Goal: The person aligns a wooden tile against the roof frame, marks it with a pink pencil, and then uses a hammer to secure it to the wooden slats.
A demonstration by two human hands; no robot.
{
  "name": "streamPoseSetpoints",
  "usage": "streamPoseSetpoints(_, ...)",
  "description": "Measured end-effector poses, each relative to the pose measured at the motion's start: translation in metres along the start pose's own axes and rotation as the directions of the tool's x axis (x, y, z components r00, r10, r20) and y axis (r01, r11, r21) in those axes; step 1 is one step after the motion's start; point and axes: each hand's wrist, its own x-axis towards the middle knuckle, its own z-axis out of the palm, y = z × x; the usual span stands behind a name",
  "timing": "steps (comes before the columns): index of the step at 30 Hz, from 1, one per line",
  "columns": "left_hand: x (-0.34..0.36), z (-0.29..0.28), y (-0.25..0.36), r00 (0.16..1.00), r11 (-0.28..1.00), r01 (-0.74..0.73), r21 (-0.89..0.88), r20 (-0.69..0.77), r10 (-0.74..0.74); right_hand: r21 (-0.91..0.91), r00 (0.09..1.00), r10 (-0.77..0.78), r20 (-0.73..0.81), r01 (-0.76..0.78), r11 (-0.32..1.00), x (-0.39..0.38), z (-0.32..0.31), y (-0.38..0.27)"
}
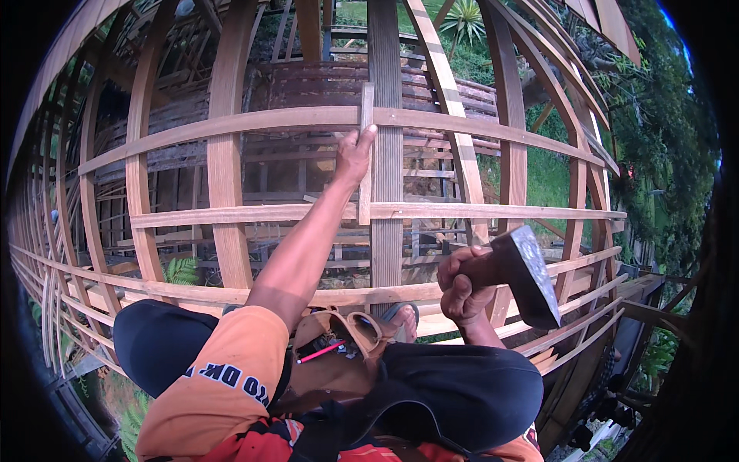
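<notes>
A short upright wooden strip [366, 185] crosses two horizontal battens [285, 117] [493, 212], lying beside a broad grooved beam [386, 254]. My left hand [353, 152] has its fingers closed on that strip near the upper batten. At the lower right, my right hand [466, 283] grips a hammer [523, 277] by its handle, its broad metal head raised toward the camera. A tan tool pouch [327, 327] with a red-and-black pencil [322, 351] sits between my bent legs.
Curved rafters [227, 239] and further battens form an open grid around me, with gaps down to a lower timber structure [300, 81] and grass [431, 17]. My sandalled foot [406, 323] rests by a near batten. Trees [654, 138] stand at the right.
</notes>
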Motion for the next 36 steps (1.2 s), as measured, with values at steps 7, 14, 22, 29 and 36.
streamPoseSetpoints(7, 0.004, -0.011, -0.015, 0.997, 0.997, -0.057, -0.048, -0.051, 0.055, -0.509, 0.954, 0.296, 0.041, -0.235, 0.828, 0.025, -0.007, 0.005)
streamPoseSetpoints(14, 0.007, 0.001, -0.010, 1.000, 1.000, -0.015, -0.017, 0.022, 0.016, -0.789, 0.698, 0.702, 0.141, -0.349, 0.506, 0.003, -0.011, 0.029)
streamPoseSetpoints(22, -0.008, -0.011, 0.003, 0.998, 0.999, -0.052, -0.014, -0.031, 0.052, 0.117, 0.992, -0.123, 0.033, 0.118, 0.986, 0.029, -0.002, -0.009)
streamPoseSetpoints(29, 0.003, -0.007, 0.004, 0.993, 0.995, -0.095, -0.017, -0.077, 0.093, -0.655, 0.758, 0.634, 0.151, -0.404, 0.639, 0.036, 0.004, -0.002)
streamPoseSetpoints(36, -0.004, -0.014, 0.006, 0.998, 0.999, -0.049, 0.002, -0.051, 0.049, 0.072, 0.998, -0.049, -0.032, 0.051, 0.996, 0.037, 0.011, -0.018)
